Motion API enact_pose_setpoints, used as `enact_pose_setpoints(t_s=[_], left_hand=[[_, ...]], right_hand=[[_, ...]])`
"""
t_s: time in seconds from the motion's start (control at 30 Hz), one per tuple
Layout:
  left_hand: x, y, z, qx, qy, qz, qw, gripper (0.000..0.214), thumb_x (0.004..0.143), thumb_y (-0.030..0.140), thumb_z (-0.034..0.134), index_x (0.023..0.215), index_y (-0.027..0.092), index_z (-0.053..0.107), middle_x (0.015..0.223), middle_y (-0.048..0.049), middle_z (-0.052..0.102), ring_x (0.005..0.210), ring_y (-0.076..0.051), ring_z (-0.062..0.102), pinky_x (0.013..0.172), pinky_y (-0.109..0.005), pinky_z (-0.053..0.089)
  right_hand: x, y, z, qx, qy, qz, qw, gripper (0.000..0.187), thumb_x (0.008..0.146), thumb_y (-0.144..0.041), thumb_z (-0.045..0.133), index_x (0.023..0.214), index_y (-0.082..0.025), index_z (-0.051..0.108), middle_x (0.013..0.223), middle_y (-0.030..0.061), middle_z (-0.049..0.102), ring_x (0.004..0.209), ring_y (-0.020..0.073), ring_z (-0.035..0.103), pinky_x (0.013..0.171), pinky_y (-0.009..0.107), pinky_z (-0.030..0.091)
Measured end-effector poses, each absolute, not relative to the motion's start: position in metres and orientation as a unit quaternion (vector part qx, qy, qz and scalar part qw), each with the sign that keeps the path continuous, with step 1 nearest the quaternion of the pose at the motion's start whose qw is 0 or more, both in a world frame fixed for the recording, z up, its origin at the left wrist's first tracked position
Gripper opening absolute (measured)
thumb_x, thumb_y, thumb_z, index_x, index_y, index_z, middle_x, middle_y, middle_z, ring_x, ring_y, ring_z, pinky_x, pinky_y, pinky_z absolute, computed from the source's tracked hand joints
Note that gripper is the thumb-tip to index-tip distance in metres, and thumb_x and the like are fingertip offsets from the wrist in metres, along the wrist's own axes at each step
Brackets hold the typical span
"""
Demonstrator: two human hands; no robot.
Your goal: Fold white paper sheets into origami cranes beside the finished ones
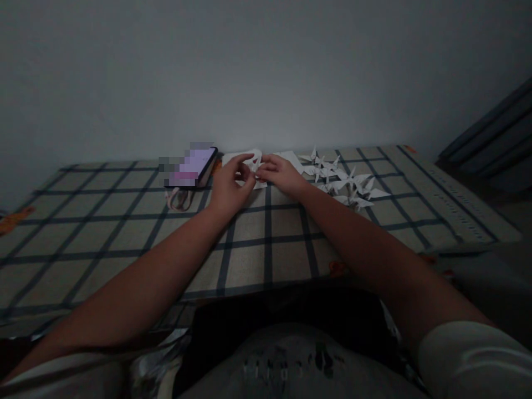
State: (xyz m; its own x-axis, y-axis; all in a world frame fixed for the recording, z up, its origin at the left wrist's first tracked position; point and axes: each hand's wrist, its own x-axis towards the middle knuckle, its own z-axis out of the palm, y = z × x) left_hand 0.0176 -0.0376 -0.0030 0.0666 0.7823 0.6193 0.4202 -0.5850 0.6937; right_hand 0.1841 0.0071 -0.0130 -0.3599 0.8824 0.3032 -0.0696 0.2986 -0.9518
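Observation:
Both my hands meet over the far middle of the table, around a small piece of folded white paper [256,159]. My left hand [233,180] has thumb and index finger curved into a pinch at the paper's left side. From the right, my right hand [282,173] pinches it with the fingertips. The fingers partly cover the paper, so its full shape is hidden. White paper sheets [291,160] lie behind and under the hands. To the right of my right hand sit several folded paper cranes [353,182] in a loose group.
A phone [193,166] with a lit screen leans at the left of my hands, with a pale strap [179,199] before it. The table wears a checked cloth [249,244] and stands against a grey wall [266,72]. Dark slats [490,127] rise at the far right.

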Motion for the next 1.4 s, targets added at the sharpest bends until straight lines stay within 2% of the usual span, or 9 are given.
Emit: enact_pose_setpoints(t_s=[0.13,0.3,0.4,0.5,0.67,0.87,1.0,1.13,1.4], left_hand=[[0.013,-0.038,-0.001,0.744,0.413,0.512,0.118,0.043,0.080,0.024,0.068,0.123,0.024,0.068,0.094,-0.0044,0.067,0.090,-0.020,0.062,0.092,-0.035,0.050],[0.012,-0.029,-0.007,0.725,0.400,0.540,0.153,0.045,0.085,0.035,0.069,0.128,0.025,0.063,0.107,-0.0070,0.067,0.101,-0.021,0.062,0.091,-0.034,0.052],[0.014,-0.017,-0.015,0.644,0.413,0.595,0.247,0.046,0.085,0.049,0.069,0.124,0.026,0.064,0.121,-0.0089,0.065,0.106,-0.022,0.063,0.084,-0.032,0.055],[0.015,-0.009,-0.018,0.549,0.405,0.571,0.456,0.043,0.084,0.057,0.068,0.110,0.022,0.068,0.111,-0.0097,0.070,0.089,-0.019,0.068,0.073,-0.030,0.057],[0.016,-0.014,-0.009,0.458,0.335,0.505,0.651,0.032,0.080,0.041,0.080,0.098,0.017,0.069,0.096,-0.0066,0.074,0.075,-0.011,0.067,0.072,-0.025,0.059],[0.016,-0.022,0.005,0.400,0.335,0.511,0.683,0.014,0.087,0.027,0.075,0.088,0.015,0.068,0.079,-0.0016,0.071,0.064,-0.007,0.065,0.061,-0.015,0.056],[0.015,-0.022,0.007,0.413,0.347,0.488,0.686,0.011,0.089,0.021,0.074,0.084,0.012,0.069,0.072,-0.0009,0.070,0.055,-0.003,0.060,0.055,-0.010,0.051],[0.012,-0.020,0.003,0.434,0.355,0.467,0.684,0.015,0.084,0.021,0.079,0.081,0.010,0.070,0.072,-0.0023,0.070,0.055,-0.004,0.061,0.054,-0.010,0.051],[0.013,-0.024,0.006,0.428,0.362,0.447,0.697,0.009,0.087,0.017,0.074,0.082,0.010,0.071,0.074,-0.0035,0.071,0.054,-0.004,0.059,0.054,-0.012,0.051]], right_hand=[[0.185,0.002,-0.006,-0.310,-0.649,0.519,0.462,0.012,0.078,-0.020,0.071,0.084,-0.018,0.061,0.080,-0.0012,0.067,0.075,0.0113,0.064,0.078,0.027,0.057],[0.187,0.004,-0.004,-0.310,-0.629,0.516,0.491,0.017,0.077,-0.021,0.073,0.088,-0.020,0.060,0.089,0.0001,0.069,0.084,0.0124,0.065,0.083,0.029,0.058],[0.187,0.009,-0.006,-0.300,-0.613,0.515,0.518,0.027,0.076,-0.022,0.074,0.096,-0.022,0.056,0.090,-0.0011,0.069,0.089,0.0133,0.066,0.084,0.029,0.057],[0.188,0.010,-0.008,-0.294,-0.629,0.504,0.513,0.031,0.077,-0.023,0.074,0.101,-0.023,0.055,0.088,-0.0020,0.068,0.087,0.0132,0.067,0.084,0.029,0.056],[0.189,0.006,-0.005,-0.295,-0.658,0.497,0.483,0.027,0.076,-0.024,0.077,0.097,-0.021,0.060,0.081,-0.0026,0.067,0.079,0.0117,0.065,0.079,0.027,0.056],[0.193,0.005,-0.002,-0.292,-0.667,0.492,0.477,0.017,0.082,-0.033,0.073,0.083,-0.017,0.069,0.082,0.0003,0.068,0.075,0.0107,0.062,0.074,0.024,0.056],[0.195,0.008,-0.005,-0.296,-0.669,0.480,0.484,0.019,0.082,-0.035,0.074,0.091,-0.018,0.072,0.088,0.0014,0.069,0.077,0.0111,0.062,0.073,0.024,0.056],[0.196,0.009,-0.005,-0.297,-0.666,0.478,0.489,0.027,0.078,-0.031,0.078,0.102,-0.020,0.072,0.090,0.0009,0.071,0.077,0.0110,0.063,0.072,0.024,0.057],[0.196,0.008,-0.004,-0.312,-0.689,0.432,0.491,0.018,0.081,-0.029,0.075,0.093,-0.016,0.073,0.086,0.0027,0.073,0.073,0.0112,0.063,0.073,0.027,0.056]])
